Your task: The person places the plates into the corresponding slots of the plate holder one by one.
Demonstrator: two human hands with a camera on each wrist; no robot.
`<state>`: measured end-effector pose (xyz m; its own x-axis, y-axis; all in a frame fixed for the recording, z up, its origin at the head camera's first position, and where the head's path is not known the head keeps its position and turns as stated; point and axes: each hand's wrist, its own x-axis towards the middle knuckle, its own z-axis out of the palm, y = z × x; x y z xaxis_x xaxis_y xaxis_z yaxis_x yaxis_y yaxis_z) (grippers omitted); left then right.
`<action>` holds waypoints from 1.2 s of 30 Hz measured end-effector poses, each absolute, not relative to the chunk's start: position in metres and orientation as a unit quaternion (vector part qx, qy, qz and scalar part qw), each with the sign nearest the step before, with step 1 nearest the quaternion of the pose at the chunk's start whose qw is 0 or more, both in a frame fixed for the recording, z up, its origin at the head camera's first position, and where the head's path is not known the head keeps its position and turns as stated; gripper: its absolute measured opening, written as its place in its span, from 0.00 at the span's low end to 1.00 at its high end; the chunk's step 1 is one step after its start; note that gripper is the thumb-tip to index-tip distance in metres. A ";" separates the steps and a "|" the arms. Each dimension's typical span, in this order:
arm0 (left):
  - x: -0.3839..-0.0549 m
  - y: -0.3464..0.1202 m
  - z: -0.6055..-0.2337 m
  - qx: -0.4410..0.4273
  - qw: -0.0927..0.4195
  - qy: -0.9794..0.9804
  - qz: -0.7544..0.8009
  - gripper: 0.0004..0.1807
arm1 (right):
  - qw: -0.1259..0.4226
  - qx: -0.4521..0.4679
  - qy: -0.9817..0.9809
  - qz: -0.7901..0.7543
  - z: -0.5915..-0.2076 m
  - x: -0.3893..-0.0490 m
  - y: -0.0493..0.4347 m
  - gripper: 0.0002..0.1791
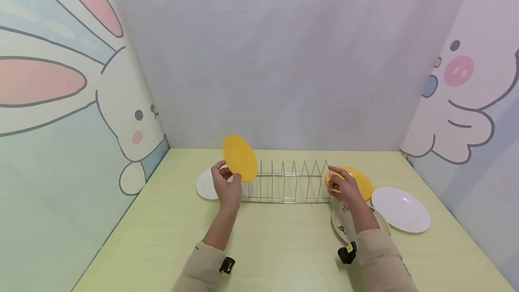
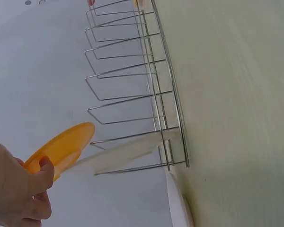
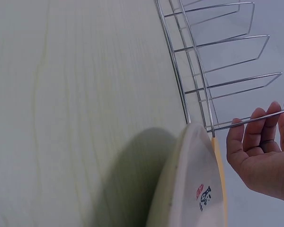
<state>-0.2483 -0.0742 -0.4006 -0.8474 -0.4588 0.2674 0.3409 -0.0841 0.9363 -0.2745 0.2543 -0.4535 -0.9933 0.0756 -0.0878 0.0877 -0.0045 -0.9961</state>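
In the head view, my left hand (image 1: 228, 188) pinches a yellow plate (image 1: 240, 157) by its lower edge, thumb on the face. The plate is tilted, raised over the left end of a wire dish rack (image 1: 289, 202). A whitish plate (image 2: 128, 152) stands in the rack's end slot, just beyond the yellow plate in the left wrist view. My right hand (image 1: 344, 187) grips the end wire at the rack's right side. In the right wrist view, the fingers (image 3: 255, 137) curl about that wire (image 3: 248, 121). The rack's other slots hold no plates.
A white plate (image 1: 206, 184) lies left of the rack. To the right are another yellow plate (image 1: 358, 179), a cream patterned plate (image 1: 340, 225) partly under my right forearm, and a larger white plate (image 1: 401, 209). Cartoon-printed walls enclose the pale table (image 1: 275, 247).
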 end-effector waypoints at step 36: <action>-0.254 -0.052 -0.445 -0.003 0.341 -0.764 -0.548 0.23 | 0.008 0.062 0.690 -0.721 -0.455 -0.276 0.255 0.25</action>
